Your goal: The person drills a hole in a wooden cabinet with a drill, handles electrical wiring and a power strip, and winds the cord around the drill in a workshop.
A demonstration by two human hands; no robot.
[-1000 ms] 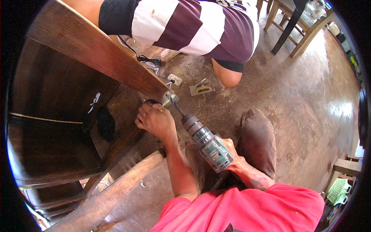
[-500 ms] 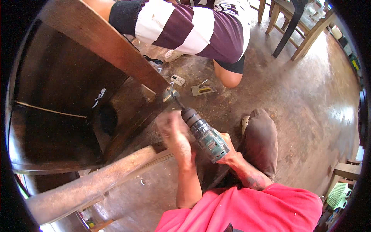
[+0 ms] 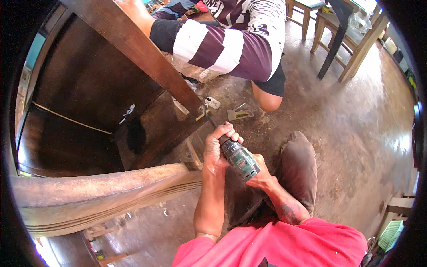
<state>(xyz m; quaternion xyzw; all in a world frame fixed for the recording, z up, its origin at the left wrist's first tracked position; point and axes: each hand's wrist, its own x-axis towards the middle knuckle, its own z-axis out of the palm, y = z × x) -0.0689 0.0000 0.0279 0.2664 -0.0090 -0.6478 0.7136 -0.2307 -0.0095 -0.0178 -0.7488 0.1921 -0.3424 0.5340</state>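
Observation:
A green and black power drill (image 3: 243, 162) is held between my two hands, its bit pointing up and left. My right hand (image 3: 259, 172) grips the drill's rear and handle, with the fingers partly hidden behind the body. Around the chuck at the front, my left hand (image 3: 218, 144) is wrapped with its fingers closed. The bit reaches toward the corner of a dark wooden furniture frame (image 3: 202, 116), where a brown wooden rail (image 3: 133, 51) ends. Whether the bit touches the wood, I cannot tell.
Another person's striped sleeve (image 3: 211, 48) is across the frame. A stapler-like metal tool (image 3: 240, 115) and a white power socket (image 3: 213, 103) lie on the floor. A thick curved wooden piece (image 3: 106, 191) is at my left. Wooden stools (image 3: 344, 44) stand at the far right.
My left hand, blurred beside the drill before, has closed around the chuck. The furniture and the other person sit slightly lower and farther right in the view.

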